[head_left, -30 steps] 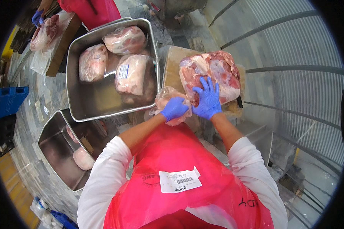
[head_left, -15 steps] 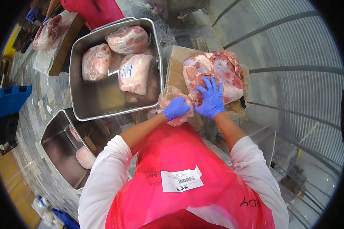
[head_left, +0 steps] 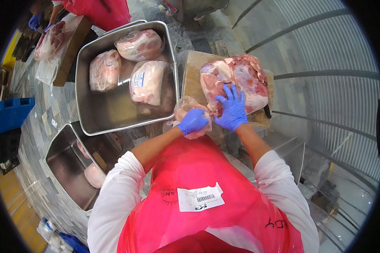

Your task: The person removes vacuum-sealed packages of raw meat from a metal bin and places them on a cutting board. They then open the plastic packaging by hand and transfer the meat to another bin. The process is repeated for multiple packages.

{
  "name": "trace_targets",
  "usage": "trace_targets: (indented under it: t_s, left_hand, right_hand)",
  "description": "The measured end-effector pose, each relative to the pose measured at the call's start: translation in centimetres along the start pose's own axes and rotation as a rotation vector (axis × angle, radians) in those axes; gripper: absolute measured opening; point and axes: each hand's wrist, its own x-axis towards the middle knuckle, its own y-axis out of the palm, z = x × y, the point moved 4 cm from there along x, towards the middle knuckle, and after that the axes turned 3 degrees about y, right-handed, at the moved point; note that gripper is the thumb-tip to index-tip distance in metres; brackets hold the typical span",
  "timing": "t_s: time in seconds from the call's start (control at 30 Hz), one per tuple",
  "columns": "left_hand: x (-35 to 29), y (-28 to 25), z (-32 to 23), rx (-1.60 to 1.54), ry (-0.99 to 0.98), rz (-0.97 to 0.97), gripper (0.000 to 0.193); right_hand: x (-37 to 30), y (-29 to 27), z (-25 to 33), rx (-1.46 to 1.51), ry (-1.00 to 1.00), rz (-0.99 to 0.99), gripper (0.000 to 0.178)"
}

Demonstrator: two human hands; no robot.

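Observation:
A large raw piece of meat (head_left: 251, 80), red with pale fat, lies on a tan cutting board (head_left: 194, 69). My right hand (head_left: 232, 110), in a blue-violet glove, rests on its near left part with the fingers spread. Beside it my left hand (head_left: 194, 122), gloved alike, is closed on a crumpled clear plastic bag (head_left: 186, 105) at the board's near left edge. Some pinkish wetness shows through the bag. At the meat's right side a black knife handle (head_left: 267, 112) sticks out; its blade is hidden.
A deep steel tub (head_left: 109, 124) at the left holds several plastic-wrapped meat pieces (head_left: 147, 84). Below it stands a divided steel bin (head_left: 67, 164) with meat in it. A person in a red apron (head_left: 101, 10) works at another board (head_left: 74, 50) at the far left. A ribbed wall (head_left: 325, 50) bounds the right.
The view has shifted very slightly. My left hand keeps its grip on the bag and my right hand stays spread on the meat; the meat looks the same.

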Motion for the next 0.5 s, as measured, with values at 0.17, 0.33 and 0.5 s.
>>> trace_targets:
  t_s: [0.17,0.33,0.5]
  left_hand:
    - [2.7,2.1,5.3,0.488,0.205,-0.094,0.025]
    - [5.0,0.4,5.5,0.446,-0.107,-0.590,0.027]
    - [2.4,-0.5,1.6,-0.010,-0.272,-0.026,0.030]
  right_hand:
    - [0.1,-0.8,0.5,-0.005,-0.048,0.046,0.073]
    - [0.2,-0.2,0.6,-0.002,-0.054,0.038,0.074]
    - [-0.1,0.3,0.0,-0.033,-0.007,0.035,0.075]
